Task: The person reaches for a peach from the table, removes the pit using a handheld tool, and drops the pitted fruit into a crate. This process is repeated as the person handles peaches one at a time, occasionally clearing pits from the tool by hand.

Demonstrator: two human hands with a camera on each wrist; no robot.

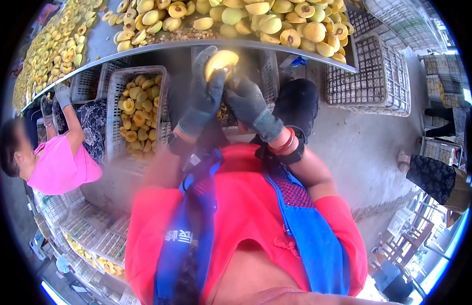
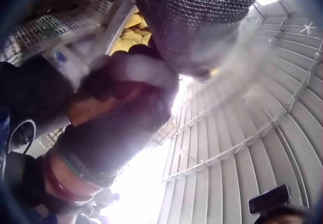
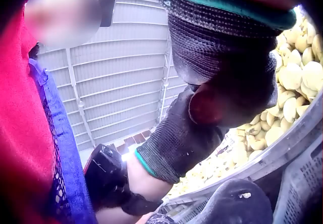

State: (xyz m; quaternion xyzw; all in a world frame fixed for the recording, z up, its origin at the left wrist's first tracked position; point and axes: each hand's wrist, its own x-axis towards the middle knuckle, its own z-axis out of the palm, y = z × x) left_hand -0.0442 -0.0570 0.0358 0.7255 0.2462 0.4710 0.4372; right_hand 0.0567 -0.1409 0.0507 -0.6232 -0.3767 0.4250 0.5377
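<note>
Floor (image 1: 343, 152): grey, with a darker rough strip (image 1: 386, 207) at lower right, head view. Roof (image 2: 217, 128): pale ribbed panels crossed by thin beams; a white star-shaped fixture (image 2: 307, 29) shows against it. Strong white glare (image 2: 139, 186) beside roof, left wrist view. Table (image 1: 102, 38): grey, metal-edged. Lattice crates (image 1: 365, 79) stand right of it.

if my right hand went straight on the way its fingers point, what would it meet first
Probably your left hand, around its thumb, with the yellow fruit half it holds just beyond. The right hand points that way, though depth between them is hard to judge.
</note>
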